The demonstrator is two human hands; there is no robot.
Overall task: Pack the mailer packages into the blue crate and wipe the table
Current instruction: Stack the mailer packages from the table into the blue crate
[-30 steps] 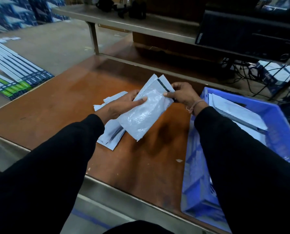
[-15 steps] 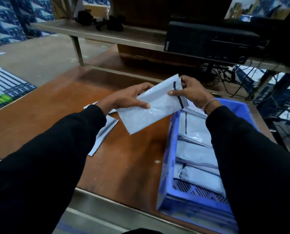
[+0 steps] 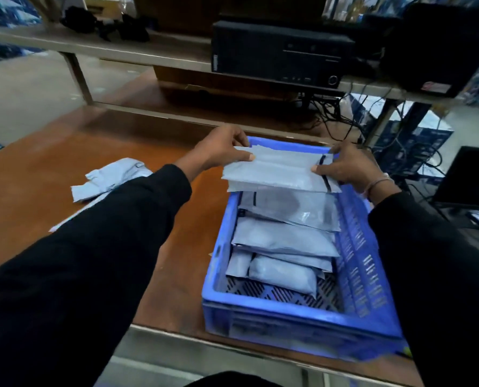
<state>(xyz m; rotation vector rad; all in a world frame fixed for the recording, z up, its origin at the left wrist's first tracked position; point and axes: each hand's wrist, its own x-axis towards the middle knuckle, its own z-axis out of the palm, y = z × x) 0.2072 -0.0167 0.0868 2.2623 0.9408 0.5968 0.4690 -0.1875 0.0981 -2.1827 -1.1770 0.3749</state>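
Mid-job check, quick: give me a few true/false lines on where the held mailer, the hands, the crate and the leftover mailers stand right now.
1. Both hands hold one mailer over the crate. True: the left hand grips its left end and the right hand its right end.
2. The crate is empty. False: several mailers already lie stacked inside it.
3. No mailers remain on the table. False: a pile lies left of the crate, partly hidden by the left sleeve.
4. The crate sits at the near right of the table. True.
5. A cloth is wiping the table. False: no cloth is visible.
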